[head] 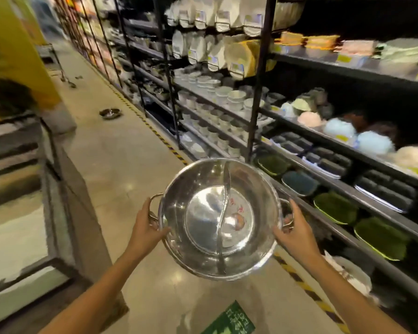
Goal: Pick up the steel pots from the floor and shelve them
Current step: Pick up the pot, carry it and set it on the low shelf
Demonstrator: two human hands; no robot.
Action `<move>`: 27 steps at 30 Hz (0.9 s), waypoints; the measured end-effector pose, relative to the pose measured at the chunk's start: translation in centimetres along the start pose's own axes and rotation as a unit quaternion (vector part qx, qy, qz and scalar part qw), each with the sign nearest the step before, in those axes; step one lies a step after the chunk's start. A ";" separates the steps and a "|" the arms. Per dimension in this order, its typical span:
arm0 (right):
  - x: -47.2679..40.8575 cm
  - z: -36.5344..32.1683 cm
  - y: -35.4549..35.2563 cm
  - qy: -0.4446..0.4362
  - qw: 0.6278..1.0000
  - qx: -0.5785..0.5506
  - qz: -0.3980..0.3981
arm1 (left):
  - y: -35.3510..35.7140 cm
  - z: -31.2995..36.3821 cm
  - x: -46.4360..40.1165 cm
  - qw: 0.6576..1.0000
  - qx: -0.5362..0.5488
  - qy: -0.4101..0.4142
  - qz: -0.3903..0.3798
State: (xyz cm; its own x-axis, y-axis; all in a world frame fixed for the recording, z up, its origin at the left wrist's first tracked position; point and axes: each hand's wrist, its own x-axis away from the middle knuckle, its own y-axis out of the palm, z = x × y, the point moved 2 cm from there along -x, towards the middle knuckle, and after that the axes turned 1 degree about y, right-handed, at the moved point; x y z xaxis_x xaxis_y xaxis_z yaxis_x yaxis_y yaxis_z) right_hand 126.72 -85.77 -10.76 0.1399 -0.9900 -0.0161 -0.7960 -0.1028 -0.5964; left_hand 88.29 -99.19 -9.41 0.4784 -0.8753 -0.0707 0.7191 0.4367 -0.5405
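fingers (163, 231) of both hands hold the steel pot (219, 219) by its rim and side handles; keep it level while walking to the shelves (343, 150)

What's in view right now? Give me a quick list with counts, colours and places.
Divided steel pot: one, silver, held above the aisle floor.
Steel pot on floor: one, silver, far down the aisle.
Shelving: black frame, along the right.
White bowls: many, middle shelves.
Green trays: several, low shelf, right.
Floor sticker: one, green, near bottom.
Left hand: grips the pot's left handle.
Right hand: grips the right handle.
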 end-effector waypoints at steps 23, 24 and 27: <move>-44.4 -24.9 32.6 -0.201 0.945 -0.008 -0.256 | -14.7 -12.5 -33.4 0.953 0.022 -0.175 0.245; -46.0 -26.1 34.4 -0.208 0.942 -0.009 -0.263 | -15.6 -14.2 -35.0 0.948 0.016 -0.200 0.248; -50.9 -29.5 40.2 -0.223 0.933 -0.001 -0.281 | -17.7 -19.0 -40.3 0.937 0.029 -0.237 0.254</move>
State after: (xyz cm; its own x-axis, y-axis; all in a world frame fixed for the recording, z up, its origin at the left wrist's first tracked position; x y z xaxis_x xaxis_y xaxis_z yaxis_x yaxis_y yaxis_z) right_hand 70.22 -42.35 -10.23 0.7672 -0.6405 -0.0340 -0.5234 -0.5944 -0.6105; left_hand 46.75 -75.62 -12.89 0.9267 -0.3670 0.0813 0.3578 0.7947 -0.4904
